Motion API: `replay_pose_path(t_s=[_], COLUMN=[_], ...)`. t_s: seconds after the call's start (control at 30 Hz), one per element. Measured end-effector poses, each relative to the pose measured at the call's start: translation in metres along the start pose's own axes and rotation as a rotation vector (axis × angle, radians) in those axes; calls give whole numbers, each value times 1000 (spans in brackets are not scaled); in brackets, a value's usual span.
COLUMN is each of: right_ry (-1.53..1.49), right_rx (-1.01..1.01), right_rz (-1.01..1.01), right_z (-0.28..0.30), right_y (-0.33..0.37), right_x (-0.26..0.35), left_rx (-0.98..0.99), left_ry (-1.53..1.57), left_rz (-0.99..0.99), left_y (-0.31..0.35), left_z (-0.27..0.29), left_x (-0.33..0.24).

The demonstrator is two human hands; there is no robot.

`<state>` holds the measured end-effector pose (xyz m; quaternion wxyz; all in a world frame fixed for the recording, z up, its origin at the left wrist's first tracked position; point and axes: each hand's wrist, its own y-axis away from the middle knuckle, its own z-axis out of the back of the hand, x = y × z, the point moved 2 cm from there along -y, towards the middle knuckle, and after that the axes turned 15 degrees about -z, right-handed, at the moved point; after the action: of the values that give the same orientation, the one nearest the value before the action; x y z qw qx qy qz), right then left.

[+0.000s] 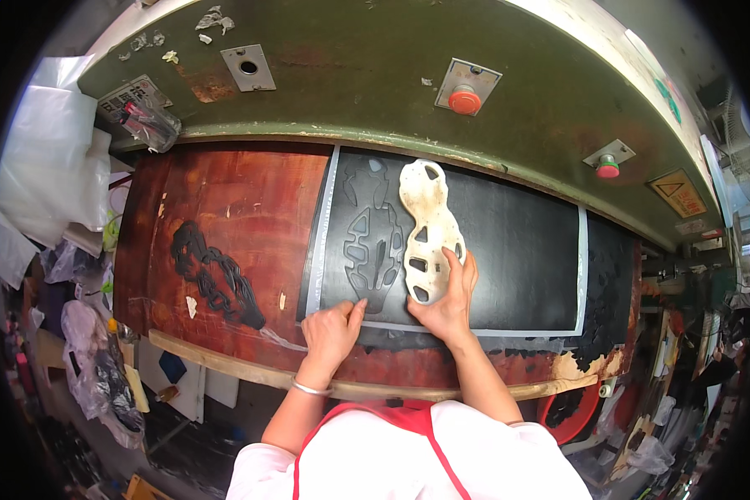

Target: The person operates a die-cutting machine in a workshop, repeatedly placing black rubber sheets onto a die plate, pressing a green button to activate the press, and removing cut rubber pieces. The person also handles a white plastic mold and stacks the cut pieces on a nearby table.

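A: Head view first: where are the hands?

B: Both are on the black sheet point(508, 250) that lies on the reddish-brown press bed point(233, 208). The right hand point(448, 300) lies flat on the lower end of the cream sole-shaped cutting die point(429, 229), fingers spread and pressing down on it rather than wrapped around it.

A: And the left?

B: The left hand point(332, 329) sits at the near edge of the sheet, fingers curled with the tips on the material just beside the die's lower left. Whether it pinches the edge or only presses on it I cannot tell. There is a silver bangle point(310, 388) on that wrist.

A: Where exactly is the die?

B: Standing lengthwise on the left part of the sheet, its top near the green machine head point(375, 75). Just to its left is a sole-shaped cut outline point(373, 242) in the sheet, close beside the die.

A: Anything else around?

B: A red mushroom button point(465, 101) and a smaller red button point(607, 169) on the green head, black sole-shaped scrap point(212, 275) lying on the bare bed to the left, and plastic bags point(50, 167) beyond the bed's left end. The person wears a red apron point(392, 417) over white sleeves
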<state>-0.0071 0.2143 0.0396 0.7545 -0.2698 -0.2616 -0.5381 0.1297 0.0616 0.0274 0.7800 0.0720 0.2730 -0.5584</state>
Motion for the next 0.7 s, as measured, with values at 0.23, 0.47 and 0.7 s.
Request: replay_pose_path(t_s=[0.23, 0.47, 0.7], right_ry=[-241, 55, -56], right_rx=[77, -804, -823], right_rz=[-99, -113, -102], right_z=[12, 158, 134], right_y=[-79, -208, -245], right_x=[-46, -77, -92], left_rx=[-10, -39, -185], left_ry=[122, 183, 48], left_rz=[-40, -229, -234], left_y=[-54, -73, -155], left_z=[-6, -24, -49], left_x=[11, -2, 11])
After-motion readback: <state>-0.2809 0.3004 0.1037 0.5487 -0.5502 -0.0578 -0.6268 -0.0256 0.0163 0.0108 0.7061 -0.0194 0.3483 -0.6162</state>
